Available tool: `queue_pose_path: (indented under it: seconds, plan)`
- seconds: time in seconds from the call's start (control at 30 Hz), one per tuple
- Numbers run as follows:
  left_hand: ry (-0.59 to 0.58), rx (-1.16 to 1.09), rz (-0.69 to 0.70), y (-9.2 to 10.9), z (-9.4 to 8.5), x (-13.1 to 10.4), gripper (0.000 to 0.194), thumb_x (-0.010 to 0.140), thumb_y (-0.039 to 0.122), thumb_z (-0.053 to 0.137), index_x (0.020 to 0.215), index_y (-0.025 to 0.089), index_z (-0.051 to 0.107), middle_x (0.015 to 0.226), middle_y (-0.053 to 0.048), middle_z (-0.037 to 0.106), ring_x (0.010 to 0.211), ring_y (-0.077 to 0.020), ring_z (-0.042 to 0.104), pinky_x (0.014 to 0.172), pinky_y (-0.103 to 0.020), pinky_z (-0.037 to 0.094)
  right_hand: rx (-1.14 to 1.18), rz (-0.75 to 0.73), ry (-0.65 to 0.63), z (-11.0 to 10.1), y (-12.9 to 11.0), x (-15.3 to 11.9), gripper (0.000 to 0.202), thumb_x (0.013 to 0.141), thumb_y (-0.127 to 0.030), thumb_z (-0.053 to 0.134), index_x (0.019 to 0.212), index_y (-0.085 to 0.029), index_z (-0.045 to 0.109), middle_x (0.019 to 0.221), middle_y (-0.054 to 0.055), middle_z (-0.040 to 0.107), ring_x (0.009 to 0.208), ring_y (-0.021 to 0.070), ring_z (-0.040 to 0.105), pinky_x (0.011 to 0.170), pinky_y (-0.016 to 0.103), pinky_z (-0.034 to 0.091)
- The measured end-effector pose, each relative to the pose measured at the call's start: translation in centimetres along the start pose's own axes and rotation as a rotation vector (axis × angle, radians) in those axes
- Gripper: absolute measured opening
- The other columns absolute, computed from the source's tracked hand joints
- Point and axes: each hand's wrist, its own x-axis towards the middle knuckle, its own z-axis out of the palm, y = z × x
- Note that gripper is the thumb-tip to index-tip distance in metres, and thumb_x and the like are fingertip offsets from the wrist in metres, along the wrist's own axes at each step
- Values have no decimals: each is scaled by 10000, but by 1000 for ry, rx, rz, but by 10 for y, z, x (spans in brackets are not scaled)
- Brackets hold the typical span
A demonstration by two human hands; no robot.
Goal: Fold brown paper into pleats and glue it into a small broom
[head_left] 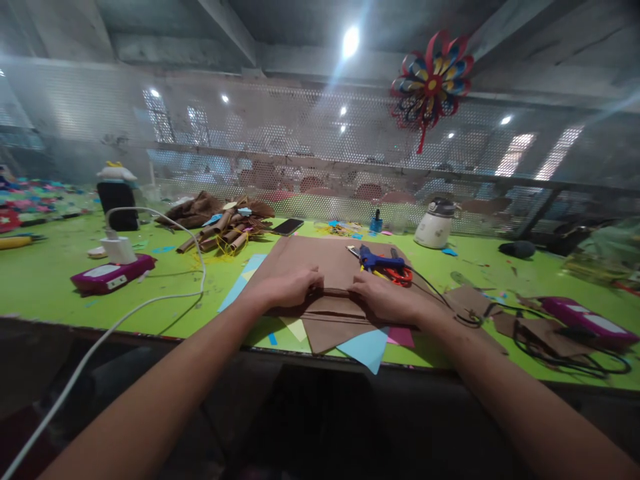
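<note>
My left hand (296, 287) and my right hand (383, 298) face each other over a folded strip of brown paper (334, 304) near the table's front edge. Both have curled fingers pinching the strip, one at each end. Under and behind them lies a large brown paper sheet (305, 255). On its right part rest a blue glue gun (381, 259) and red-handled scissors (401, 276), close beyond my right hand. Light blue paper (367, 348) and pink paper (401, 337) stick out beneath the brown paper.
On the green table (175, 303), a purple power strip (113, 275) with a white cable stands left. Rolled brown paper (225, 230) and a phone (289, 227) lie behind. To the right are a white bottle (434, 227), another purple power strip (587, 320) and black cords.
</note>
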Motion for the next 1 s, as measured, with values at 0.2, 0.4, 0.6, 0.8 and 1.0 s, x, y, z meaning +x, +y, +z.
queue_pose_path:
  seconds: [0.2, 0.4, 0.6, 0.8, 1.0]
  plan:
    - [-53, -23, 0, -1, -6, 0, 278, 684, 43, 450, 846, 164, 641, 879, -51, 605, 710, -150, 512, 652, -251, 383, -54, 7, -19, -5, -6, 1, 166, 848, -80, 499, 848, -142, 653, 842, 70, 544, 730, 147, 494, 665, 248, 353]
    - [-28, 0, -9, -2, -2, -1, 279, 686, 77, 474, 870, 164, 665, 869, -70, 617, 691, -168, 518, 609, -267, 377, 24, 23, 46, -5, -8, 2, 207, 842, -74, 480, 908, -141, 664, 888, 86, 571, 817, 163, 517, 725, 252, 380]
    - [-8, 11, -2, -1, -1, -2, 265, 705, 99, 486, 873, 174, 676, 836, -64, 630, 662, -161, 507, 578, -262, 353, 77, -3, 72, -6, -11, 8, 209, 839, -102, 496, 959, -157, 658, 910, 75, 602, 889, 181, 523, 814, 281, 398]
    - [15, 23, -34, 6, -7, -5, 216, 704, 106, 495, 803, 181, 670, 839, -60, 631, 658, -154, 488, 578, -268, 329, 3, 68, 122, 11, -12, 15, 169, 905, -219, 510, 991, -166, 646, 919, 70, 599, 835, 170, 547, 735, 263, 405]
    - [69, -209, -89, 9, -13, -2, 245, 816, 233, 448, 858, 141, 671, 805, -55, 647, 682, -140, 507, 614, -241, 356, -216, -52, 229, 16, -21, 16, 173, 913, -115, 454, 871, -136, 620, 863, 85, 582, 802, 185, 490, 710, 289, 396]
